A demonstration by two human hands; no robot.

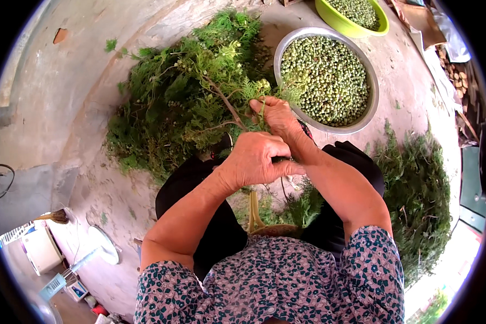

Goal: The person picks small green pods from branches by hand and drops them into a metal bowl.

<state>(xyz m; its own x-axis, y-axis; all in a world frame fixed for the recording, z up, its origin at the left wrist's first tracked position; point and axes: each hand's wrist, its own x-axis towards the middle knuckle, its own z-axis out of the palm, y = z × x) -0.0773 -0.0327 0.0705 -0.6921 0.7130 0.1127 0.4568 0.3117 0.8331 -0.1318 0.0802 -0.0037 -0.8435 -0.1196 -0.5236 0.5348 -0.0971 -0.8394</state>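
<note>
My left hand (256, 157) is closed round the lower end of a brown, forked conifer branch (225, 100), whose leafy tips reach up over the pile. Just beyond it, my right hand (278, 114) has thumb and fingers closed on a thin green sprig (262, 112) of that foliage. My right forearm passes close beside my left fist. Under the branch lies a big heap of cut green branches (162, 102) with flat, feathery leaves. Right of my right hand stands a round metal basin (373, 89), filled with small green, rounded cones or berries (326, 78).
A yellow-green basin (382, 24) of similar green pieces stands behind the metal one. More cut branches (416, 200) lie at right, and some foliage (305, 208) between my knees. At lower left are a brush (56, 216) and a white fan-like stand (103, 244).
</note>
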